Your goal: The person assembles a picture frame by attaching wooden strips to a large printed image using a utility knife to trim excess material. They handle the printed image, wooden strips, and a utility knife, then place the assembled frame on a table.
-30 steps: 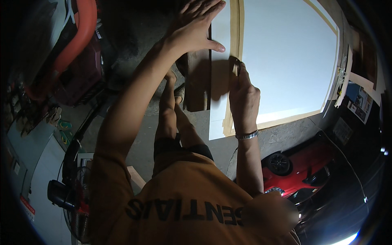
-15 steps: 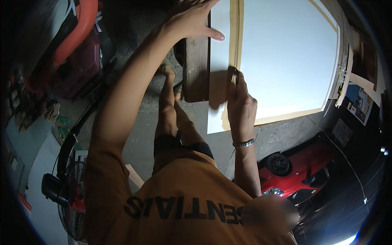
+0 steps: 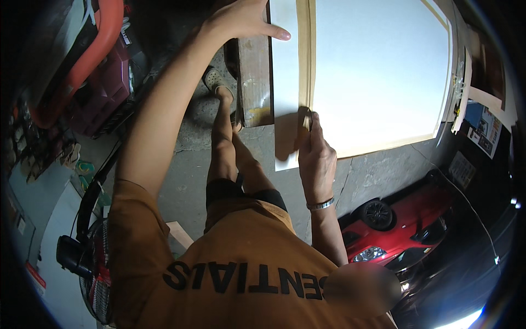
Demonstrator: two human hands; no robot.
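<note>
As it stands: a large white flat board (image 3: 378, 77) already carries tan edging along its 3 o'clock and 6 o'clock sides. A long tan tape strip (image 3: 305, 55) runs down its 9 o'clock side, so by my reading most of the border is on.
Left to do: the strip ends at the right hand, short of the board's lower corner at 6 o'clock. That last stretch looks unfinished. A narrow white margin (image 3: 285, 82) lies bare outside the strip, at its 9 o'clock.
Left hand (image 3: 246, 22): open and flat, thumb stretched out toward 3 o'clock. It presses on the white margin up near the top of the view, at 11 o'clock from the strip's lower end.
Right hand (image 3: 315, 156): closed, fingers pinched on the lower end of the tan tape strip. Whether a roll sits inside the grip, I cannot tell. A silver metal bracelet (image 3: 320, 205) rides the wrist.
Where the strip lies: between the two hands, running from 12 o'clock down to the right hand's fingertips and touching them. It sits just to 3 o'clock of the left thumb.
Beside the board: a worn brown wooden plank (image 3: 255, 82) stands at the margin's 9 o'clock, just below the left hand.
Below: a grey concrete floor (image 3: 372, 175) and a glossy red car (image 3: 405, 230) at 5 o'clock.
</note>
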